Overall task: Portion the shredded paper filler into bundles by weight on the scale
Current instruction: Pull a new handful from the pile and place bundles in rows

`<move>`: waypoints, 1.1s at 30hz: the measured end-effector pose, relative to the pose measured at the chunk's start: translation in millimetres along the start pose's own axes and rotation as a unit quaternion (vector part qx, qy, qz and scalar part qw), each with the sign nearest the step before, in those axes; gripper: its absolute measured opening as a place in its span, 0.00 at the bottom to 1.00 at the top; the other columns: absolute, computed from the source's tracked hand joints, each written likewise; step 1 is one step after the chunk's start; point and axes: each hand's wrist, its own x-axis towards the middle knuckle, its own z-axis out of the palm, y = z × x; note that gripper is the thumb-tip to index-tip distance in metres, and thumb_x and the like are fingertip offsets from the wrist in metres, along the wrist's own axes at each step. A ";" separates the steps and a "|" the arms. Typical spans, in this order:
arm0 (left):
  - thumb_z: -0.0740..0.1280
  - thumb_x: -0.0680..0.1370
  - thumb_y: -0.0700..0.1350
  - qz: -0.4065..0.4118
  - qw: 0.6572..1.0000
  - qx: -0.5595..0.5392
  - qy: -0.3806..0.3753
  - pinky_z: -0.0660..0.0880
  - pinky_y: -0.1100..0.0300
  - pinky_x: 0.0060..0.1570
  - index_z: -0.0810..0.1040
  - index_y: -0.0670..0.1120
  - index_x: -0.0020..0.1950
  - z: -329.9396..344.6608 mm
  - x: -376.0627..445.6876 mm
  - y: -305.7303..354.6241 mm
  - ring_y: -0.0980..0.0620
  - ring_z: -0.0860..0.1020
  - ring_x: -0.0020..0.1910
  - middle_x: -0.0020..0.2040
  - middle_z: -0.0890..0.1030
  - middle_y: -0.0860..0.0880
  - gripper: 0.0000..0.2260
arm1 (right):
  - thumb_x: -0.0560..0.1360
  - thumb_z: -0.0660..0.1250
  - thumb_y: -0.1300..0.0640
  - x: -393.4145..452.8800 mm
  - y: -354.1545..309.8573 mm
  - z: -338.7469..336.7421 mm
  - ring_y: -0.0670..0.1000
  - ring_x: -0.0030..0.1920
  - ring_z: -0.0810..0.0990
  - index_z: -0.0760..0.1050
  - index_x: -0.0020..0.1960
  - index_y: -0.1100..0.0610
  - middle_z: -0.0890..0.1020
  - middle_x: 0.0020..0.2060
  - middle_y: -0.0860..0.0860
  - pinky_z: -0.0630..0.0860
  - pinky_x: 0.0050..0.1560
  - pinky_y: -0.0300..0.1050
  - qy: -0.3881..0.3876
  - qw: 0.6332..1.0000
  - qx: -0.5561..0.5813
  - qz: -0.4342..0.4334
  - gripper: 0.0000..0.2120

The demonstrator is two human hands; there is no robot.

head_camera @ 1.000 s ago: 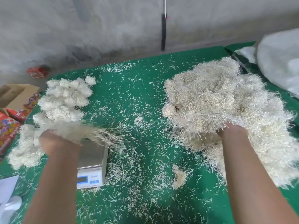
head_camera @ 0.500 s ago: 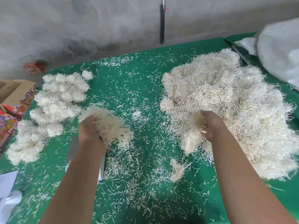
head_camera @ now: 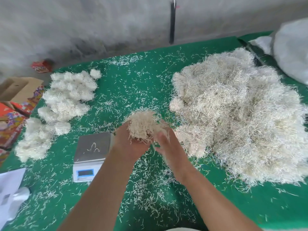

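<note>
The left hand (head_camera: 131, 139) and right hand (head_camera: 164, 140) meet above the green desk (head_camera: 133, 84) with a clump of shredded paper filler (head_camera: 144, 125) cupped between them. The fingers of the left hand curl under and around the clump from its 8 o'clock side. The right hand presses against it from 4 o'clock; motion blur hides how its fingers lie, so their state cannot be told.

The controlling relation is clump to scale (head_camera: 92, 147). The scale stands just beside the left hand, at 9 o'clock from the clump and slightly nearer the person. Its steel pan carries only a few stray strands. The clump is roughly round, with no clear long axis, so orientation should not matter at placement.

The left hand is the nearer to the scale and is judged the likely carrier. The bulk pile (head_camera: 233, 114) lies at 3 o'clock of the hands; the finished bundles (head_camera: 66, 100) lie at 10 o'clock.
</note>
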 end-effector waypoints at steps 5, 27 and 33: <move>0.67 0.82 0.38 0.112 0.903 0.415 -0.013 0.80 0.65 0.37 0.80 0.47 0.54 -20.9 7.3 -21.3 0.57 0.83 0.42 0.50 0.85 0.49 0.05 | 0.76 0.53 0.21 1.3 21.7 2.2 0.63 0.74 0.75 0.68 0.79 0.55 0.76 0.73 0.61 0.60 0.80 0.66 -0.040 0.863 0.480 0.152 0.46; 0.69 0.76 0.69 -0.305 0.928 0.098 -0.192 0.46 0.36 0.80 0.62 0.49 0.83 -155.0 -4.1 -2.7 0.34 0.68 0.76 0.79 0.67 0.37 0.42 | 0.73 0.69 0.54 18.9 20.3 106.3 0.59 0.42 0.82 0.78 0.51 0.65 0.83 0.47 0.63 0.80 0.54 0.55 0.150 0.905 0.321 0.233 0.14; 0.70 0.78 0.66 -0.191 0.968 0.034 -0.162 0.76 0.39 0.61 0.85 0.47 0.63 -194.0 16.2 11.9 0.39 0.81 0.64 0.64 0.82 0.40 0.25 | 0.85 0.57 0.35 18.9 55.3 165.8 0.45 0.47 0.83 0.81 0.58 0.53 0.84 0.49 0.45 0.81 0.52 0.47 0.118 0.934 -0.334 0.042 0.25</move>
